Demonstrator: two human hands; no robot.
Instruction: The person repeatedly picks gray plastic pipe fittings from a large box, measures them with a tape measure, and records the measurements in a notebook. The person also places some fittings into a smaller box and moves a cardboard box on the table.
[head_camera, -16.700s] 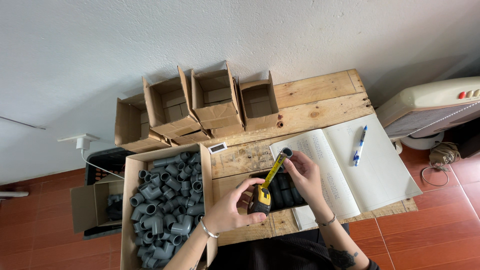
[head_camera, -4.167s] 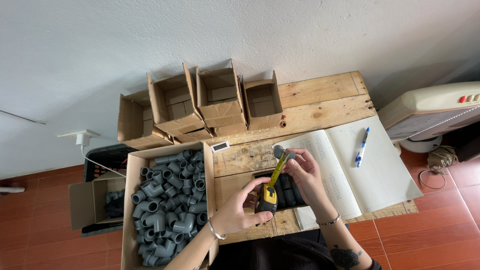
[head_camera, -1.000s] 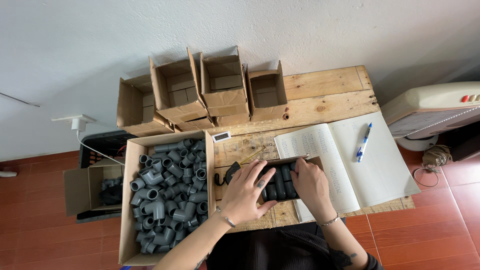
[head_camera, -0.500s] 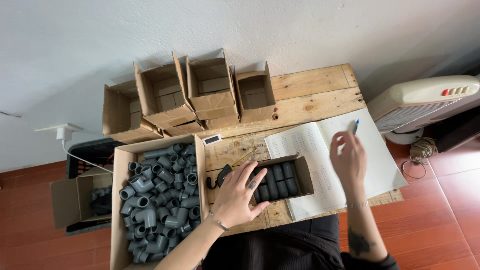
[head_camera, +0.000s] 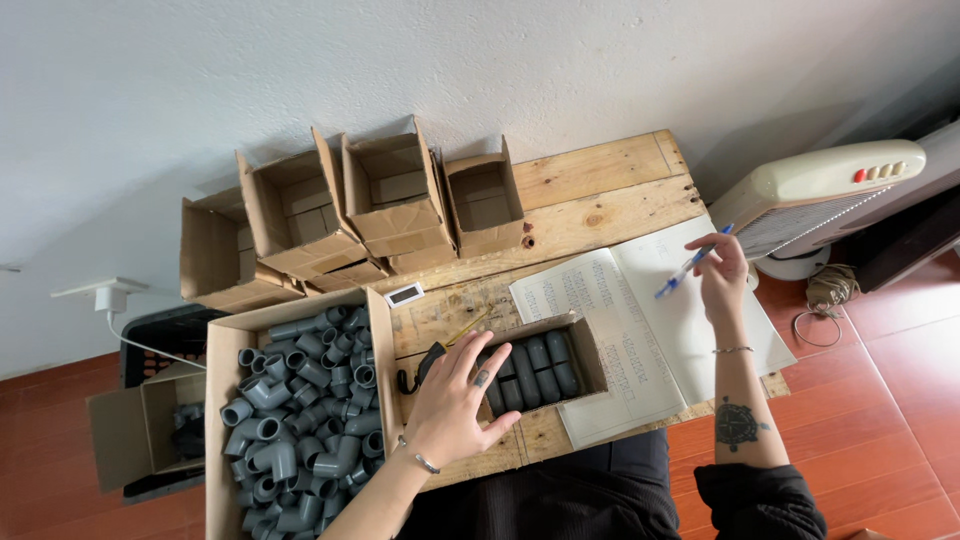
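Leftmost, a small cardboard box (head_camera: 135, 435) with dark pieces in it is seen on the red tiled floor (head_camera: 45, 450), beside a black crate (head_camera: 165, 335). Next to it, a long open carton (head_camera: 228, 345) filled with grey pipe fittings (head_camera: 300, 400) is set on the left end of the wooden bench (head_camera: 600, 195). Behind it, four empty cardboard boxes (head_camera: 385, 195) are lined up along the wall side. A small white label (head_camera: 404, 294) lies just beyond the carton's corner. The left hand (head_camera: 455, 405) is laid flat, fingers spread and closed on nothing, over the left end of a small open box (head_camera: 590, 355) holding a row of dark grey fittings (head_camera: 535, 370); a yellow-and-black tape measure (head_camera: 440, 350) lies just beside the fingertips. Under and to the right of this small box, an open notebook (head_camera: 640, 330) with columns of writing is spread. Over its right page, the right hand (head_camera: 722, 275) is raised, its grip clamped on a blue pen (head_camera: 690, 264) held slantwise, with a thin bracelet on the wrist. Farther right, off the bench, a cream-coloured fan heater (head_camera: 830, 195) stands on the floor.
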